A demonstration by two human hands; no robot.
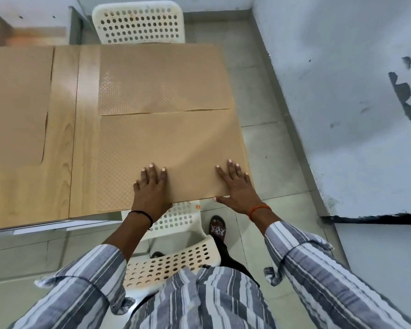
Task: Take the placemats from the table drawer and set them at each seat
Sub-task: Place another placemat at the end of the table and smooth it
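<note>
On placemat [171,148]: both hands, flat.

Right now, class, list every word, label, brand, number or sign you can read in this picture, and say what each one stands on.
None: no readable text anywhere.
The placemats, table and white chairs bear no writing.
The sandal shows a pale pattern, too blurred to tell whether it is lettering.
The wall has only dark paint chips.

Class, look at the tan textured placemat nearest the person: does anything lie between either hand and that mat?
Nothing visible does. The left hand and right hand both rest flat, fingers straight, directly on the near tan textured placemat, which lies on the light wooden table.
</note>
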